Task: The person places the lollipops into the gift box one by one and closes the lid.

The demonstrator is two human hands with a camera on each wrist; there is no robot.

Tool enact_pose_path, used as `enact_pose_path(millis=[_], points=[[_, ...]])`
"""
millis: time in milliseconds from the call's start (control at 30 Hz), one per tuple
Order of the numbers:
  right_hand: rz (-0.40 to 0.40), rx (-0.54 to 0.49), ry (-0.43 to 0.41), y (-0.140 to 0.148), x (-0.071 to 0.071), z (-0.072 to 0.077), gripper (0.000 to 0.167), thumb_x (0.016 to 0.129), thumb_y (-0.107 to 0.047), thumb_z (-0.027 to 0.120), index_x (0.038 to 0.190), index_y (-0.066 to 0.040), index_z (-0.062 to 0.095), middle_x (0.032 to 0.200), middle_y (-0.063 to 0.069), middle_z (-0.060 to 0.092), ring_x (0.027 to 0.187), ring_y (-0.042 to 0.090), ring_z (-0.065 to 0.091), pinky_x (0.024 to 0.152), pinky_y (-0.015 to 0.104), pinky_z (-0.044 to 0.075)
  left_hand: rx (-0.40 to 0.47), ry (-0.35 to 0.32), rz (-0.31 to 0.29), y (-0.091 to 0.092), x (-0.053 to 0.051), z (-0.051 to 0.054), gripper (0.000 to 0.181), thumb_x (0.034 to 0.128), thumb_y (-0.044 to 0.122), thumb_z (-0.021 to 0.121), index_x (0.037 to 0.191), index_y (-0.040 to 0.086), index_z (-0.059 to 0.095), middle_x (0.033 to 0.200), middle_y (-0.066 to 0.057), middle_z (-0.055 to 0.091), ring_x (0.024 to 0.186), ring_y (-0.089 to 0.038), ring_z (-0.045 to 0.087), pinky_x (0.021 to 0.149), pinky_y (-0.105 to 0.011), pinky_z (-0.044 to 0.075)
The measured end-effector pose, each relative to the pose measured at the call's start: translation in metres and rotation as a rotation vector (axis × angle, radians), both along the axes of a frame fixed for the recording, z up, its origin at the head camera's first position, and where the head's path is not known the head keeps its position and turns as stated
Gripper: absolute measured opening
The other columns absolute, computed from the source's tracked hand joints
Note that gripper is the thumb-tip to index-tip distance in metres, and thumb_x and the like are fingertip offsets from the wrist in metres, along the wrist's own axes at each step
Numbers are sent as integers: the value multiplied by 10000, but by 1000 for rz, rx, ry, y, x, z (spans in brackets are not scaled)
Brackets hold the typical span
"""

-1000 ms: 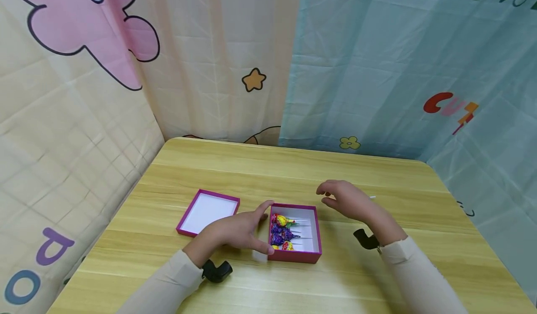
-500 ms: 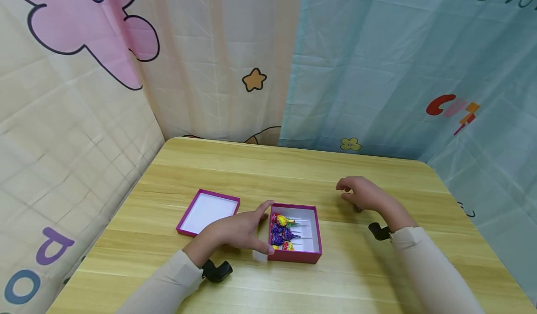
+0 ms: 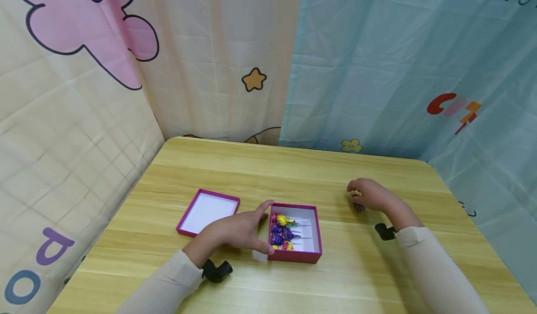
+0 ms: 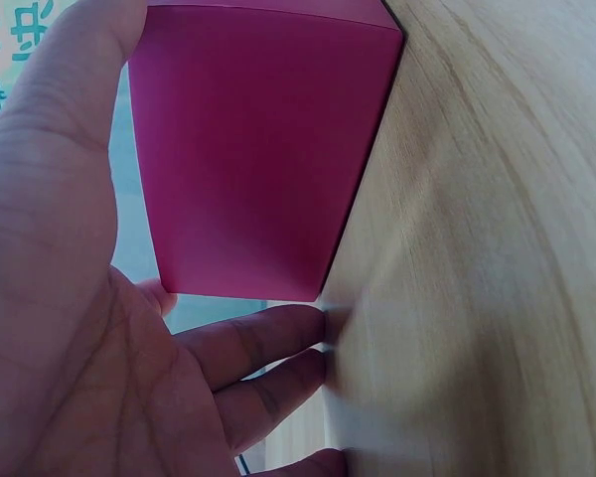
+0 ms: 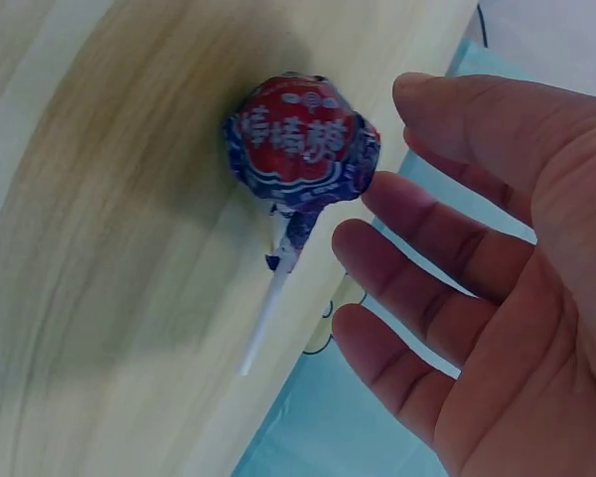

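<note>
An open magenta box [image 3: 295, 256] with a white inside holds several wrapped lollipops [image 3: 287, 234] along its left part, sticks pointing right. My left hand [image 3: 239, 230] spreads along the box's left side, thumb at the near corner and index finger at the far corner. In the left wrist view, other fingers [image 4: 268, 397] rest by the table, apart from the box wall. My right hand [image 3: 373, 197] is over a single lollipop [image 5: 303, 144] with a red and dark blue wrapper, lying on the table. Its thumb and fingers are parted beside the wrapper; whether a fingertip touches it, I cannot tell.
The box lid [image 3: 209, 211], white inside with a magenta rim, lies left of the box, partly behind my left hand. A wood-patterned table [image 3: 251, 169] bears everything. Printed curtains [image 3: 356, 71] stand behind its far edge and at both sides.
My right hand has moved to the right, away from the box, and the lollipop beneath it has come into view. My left hand, the box and the lid stay in place.
</note>
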State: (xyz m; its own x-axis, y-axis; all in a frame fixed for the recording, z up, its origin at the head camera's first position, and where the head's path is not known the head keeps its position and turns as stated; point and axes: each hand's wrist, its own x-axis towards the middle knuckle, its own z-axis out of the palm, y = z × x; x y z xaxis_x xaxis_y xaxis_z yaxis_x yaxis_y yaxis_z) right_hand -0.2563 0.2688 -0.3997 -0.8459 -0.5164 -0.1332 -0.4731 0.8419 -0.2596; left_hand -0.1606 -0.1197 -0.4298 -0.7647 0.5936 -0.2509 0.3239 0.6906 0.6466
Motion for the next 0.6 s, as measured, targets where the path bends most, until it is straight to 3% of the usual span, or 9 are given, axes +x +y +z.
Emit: enact_pose_path(millis=[600], points=[[-5,-3,0,0,0,-12,117,918,25,640,1031,17,666,923,73,660,829,223,593,788,461,514,-5,11,-12,-3,0,0,1209,751,664,753,1596,223,7,1544,-101,397,1393,-232,393,1133,-451,310]])
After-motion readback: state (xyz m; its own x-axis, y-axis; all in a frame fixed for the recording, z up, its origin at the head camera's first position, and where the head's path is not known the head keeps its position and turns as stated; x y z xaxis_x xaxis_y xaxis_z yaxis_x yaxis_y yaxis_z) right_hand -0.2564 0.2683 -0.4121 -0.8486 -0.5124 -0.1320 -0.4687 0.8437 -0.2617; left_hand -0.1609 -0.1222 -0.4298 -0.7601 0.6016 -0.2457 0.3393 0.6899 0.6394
